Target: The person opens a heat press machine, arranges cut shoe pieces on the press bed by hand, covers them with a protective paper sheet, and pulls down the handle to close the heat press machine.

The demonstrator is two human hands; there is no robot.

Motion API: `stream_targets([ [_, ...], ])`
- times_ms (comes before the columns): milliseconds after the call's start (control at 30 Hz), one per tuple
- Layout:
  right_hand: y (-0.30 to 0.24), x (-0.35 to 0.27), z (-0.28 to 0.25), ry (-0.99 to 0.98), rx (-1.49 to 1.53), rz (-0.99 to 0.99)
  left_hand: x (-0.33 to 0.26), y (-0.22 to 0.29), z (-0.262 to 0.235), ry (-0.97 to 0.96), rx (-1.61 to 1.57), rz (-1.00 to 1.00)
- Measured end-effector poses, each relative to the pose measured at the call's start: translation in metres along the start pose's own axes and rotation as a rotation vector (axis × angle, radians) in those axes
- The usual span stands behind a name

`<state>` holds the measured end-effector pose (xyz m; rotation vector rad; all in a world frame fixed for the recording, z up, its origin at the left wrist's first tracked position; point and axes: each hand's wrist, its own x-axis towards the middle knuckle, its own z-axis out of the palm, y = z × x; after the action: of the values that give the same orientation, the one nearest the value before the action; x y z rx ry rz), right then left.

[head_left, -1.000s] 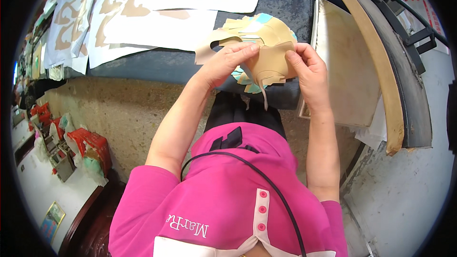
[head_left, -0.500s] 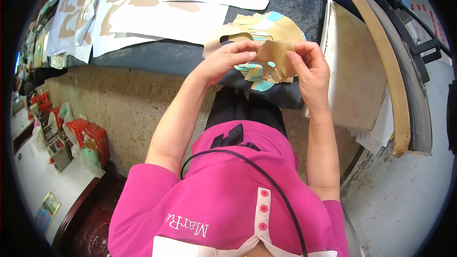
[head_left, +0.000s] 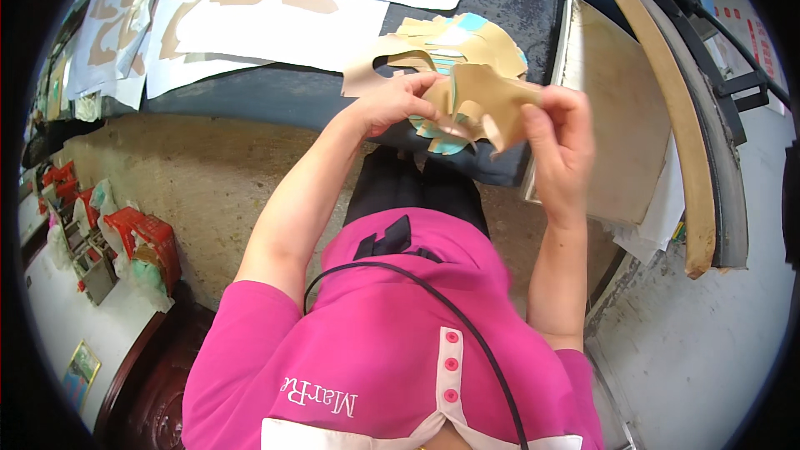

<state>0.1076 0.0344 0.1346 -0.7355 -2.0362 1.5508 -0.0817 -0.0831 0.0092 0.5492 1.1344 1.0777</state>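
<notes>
Two hands work one tan cutout above the lap, at the near edge of the dark table. The left hand pinches its left side, fingers closed on it; the right hand clamps its right end between thumb and fingers. One stack of tan and blue pieces lies just behind on the table. Several white sheets (tan shapes on them) cover the far left. Red crates hold small items, too blurred to tell. A press crowds the right side
</notes>
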Motion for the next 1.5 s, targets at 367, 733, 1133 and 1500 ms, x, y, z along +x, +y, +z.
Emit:
stream_targets([
  [367,0.118,0.058,-0.194,0.3,-0.43,0.235,-0.018,-0.012,0.003,0.231,-0.03,0.015],
  [733,0.144,0.059,-0.125,0.157,-1.286,0.052,-0.058,0.014,0.024,0.259,-0.13,0.075],
  [1133,0.158,0.115,-0.114,0.127,-1.247,-0.082,-0.09,0.032,0.06,0.13,0.192,0.152],
  [1500,0.162,0.115,-0.129,0.056,-1.122,-0.26,-0.095,0.02,0.09,-0.027,0.313,0.183],
])
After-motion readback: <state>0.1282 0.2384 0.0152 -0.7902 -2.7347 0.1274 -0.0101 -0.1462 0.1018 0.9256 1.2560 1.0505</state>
